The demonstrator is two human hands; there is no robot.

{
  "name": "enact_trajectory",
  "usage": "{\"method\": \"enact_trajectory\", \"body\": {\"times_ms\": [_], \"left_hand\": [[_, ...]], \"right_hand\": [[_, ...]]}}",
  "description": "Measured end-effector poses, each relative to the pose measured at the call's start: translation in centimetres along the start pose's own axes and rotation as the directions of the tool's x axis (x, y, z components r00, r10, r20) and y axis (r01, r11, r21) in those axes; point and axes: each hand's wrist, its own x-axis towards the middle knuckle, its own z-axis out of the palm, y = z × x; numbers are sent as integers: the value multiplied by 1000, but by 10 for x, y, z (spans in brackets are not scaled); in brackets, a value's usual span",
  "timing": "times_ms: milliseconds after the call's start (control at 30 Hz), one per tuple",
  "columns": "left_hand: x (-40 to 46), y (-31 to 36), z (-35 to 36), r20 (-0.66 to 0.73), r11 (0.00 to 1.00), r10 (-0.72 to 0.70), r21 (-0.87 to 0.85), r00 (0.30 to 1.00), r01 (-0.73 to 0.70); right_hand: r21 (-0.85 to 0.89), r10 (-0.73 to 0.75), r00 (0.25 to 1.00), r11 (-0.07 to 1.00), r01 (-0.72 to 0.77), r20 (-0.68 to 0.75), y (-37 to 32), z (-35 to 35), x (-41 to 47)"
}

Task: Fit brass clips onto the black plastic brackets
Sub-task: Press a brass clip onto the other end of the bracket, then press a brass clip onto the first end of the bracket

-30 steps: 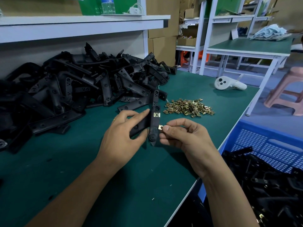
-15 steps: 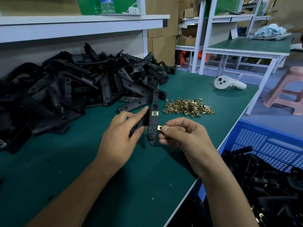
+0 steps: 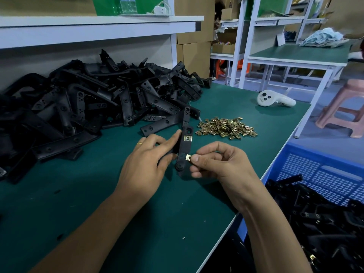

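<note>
My left hand [image 3: 146,160] grips a long black plastic bracket [image 3: 185,148] from its left side and holds it upright over the green table. One brass clip [image 3: 187,138] sits on the bracket's upper part. My right hand [image 3: 220,162] pinches a second brass clip [image 3: 188,158] between thumb and forefinger against the bracket's right edge, lower down. A loose pile of brass clips [image 3: 226,128] lies on the table just beyond my right hand. A big heap of black brackets [image 3: 94,101] fills the table's left and back.
A white handheld controller [image 3: 273,99] lies at the table's far right. A blue plastic crate [image 3: 323,178] holding black brackets stands below the table's right edge. A white shelf [image 3: 98,26] runs over the heap. A pink stool [image 3: 346,109] stands on the floor to the right.
The second clip has slid further onto the bracket's right edge under my right thumb. My left hand and the bracket have barely moved.
</note>
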Motion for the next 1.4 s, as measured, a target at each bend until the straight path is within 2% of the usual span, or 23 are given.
{"method": "enact_trajectory", "body": {"times_ms": [100,300,533,600,667,733,767,833,933,1000,1067,1100,1167,1233,1300,1333,1367,1400], "left_hand": [[-1,5,-2,6,999,34,41,999,-34],[-1,19,-5,-23,971,71,232,997,-64],[-1,22,-1,-18,991,44,128,999,-42],[0,23,-3,-67,992,47,116,997,-39],[-1,17,-6,-197,999,-10,-35,980,4],[0,4,-7,-319,952,-147,-303,936,46],[1,-3,-6,-342,915,-219,-398,914,70],[3,-15,-2,-339,875,-294,-471,894,109],[7,-30,10,-301,849,-301,-517,905,110],[11,-41,17,-302,833,-320,-541,898,115],[18,-52,20,-278,815,-392,-547,877,191],[20,-56,20,-247,795,-435,-556,866,241],[21,-54,15,-194,767,-487,-562,852,311],[16,-40,10,-172,783,-505,-503,846,365],[10,-24,5,-138,843,-479,-348,867,411],[9,-19,5,-96,861,-475,-257,874,440],[9,-16,5,-48,865,-484,-175,874,470],[10,-12,5,-5,870,-486,-103,874,483]], "right_hand": [[-22,-2,1000,1000,2,5,-1,1,-1],[-43,-15,1000,999,14,-21,2,4,0],[-51,-77,997,996,77,2,5,0,2],[-27,-154,988,988,153,-24,4,-2,1],[53,-248,962,965,256,-116,0,-9,1],[237,-312,918,899,369,-246,-7,-20,-1],[362,-318,896,832,420,-309,-10,-24,-3],[565,-298,853,648,511,-429,-14,-30,-5],[726,-177,829,409,553,-531,-17,-28,-6],[771,-117,853,379,512,-509,-16,-23,-5],[770,-114,870,420,480,-480,-13,-18,-5],[752,-119,873,462,470,-473,-12,-16,-5],[652,-117,868,615,445,-482,-8,-15,-4],[465,-115,854,797,384,-507,-6,-17,-2],[191,-159,842,937,293,-515,-5,-20,-2],[-7,-207,837,972,237,-506,-4,-22,-2],[-241,-267,832,956,166,-486,-2,-24,-2],[-469,-330,827,878,93,-455,-1,-25,-2]]}}
